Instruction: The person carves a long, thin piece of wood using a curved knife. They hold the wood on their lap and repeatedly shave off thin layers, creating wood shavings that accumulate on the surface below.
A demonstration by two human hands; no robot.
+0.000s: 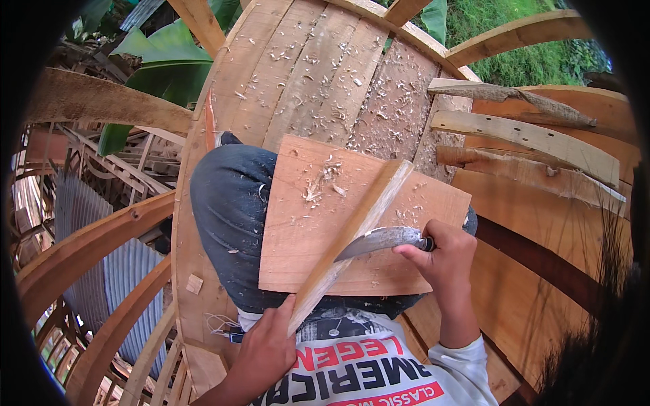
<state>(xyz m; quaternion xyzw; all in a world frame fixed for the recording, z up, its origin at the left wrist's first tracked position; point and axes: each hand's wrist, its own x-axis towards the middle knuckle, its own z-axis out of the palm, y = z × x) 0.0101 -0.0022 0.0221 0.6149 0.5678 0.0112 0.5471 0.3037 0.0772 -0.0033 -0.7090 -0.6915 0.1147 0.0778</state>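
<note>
A long squared wooden stick (371, 207) slants across a flat wooden board (291, 250) that rests on my lap. My left hand (269, 338) is closed round the stick's lower end, close to my shirt. In my right hand (443, 254) is the dark handle of a large knife (382, 240) with a broad, curved grey blade. The blade lies against the stick's pale, freshly cut face, about midway along it. Curled wood shavings (325, 179) sit on the board left of the stick's far end.
Planks (305, 74) strewn with shavings stretch ahead of me. Curved wooden ribs (101, 237) rise on the left, with corrugated metal sheets (132, 291) beyond. Cut timber pieces (528, 139) lie at the right. A small wood block (194, 283) rests by my left leg.
</note>
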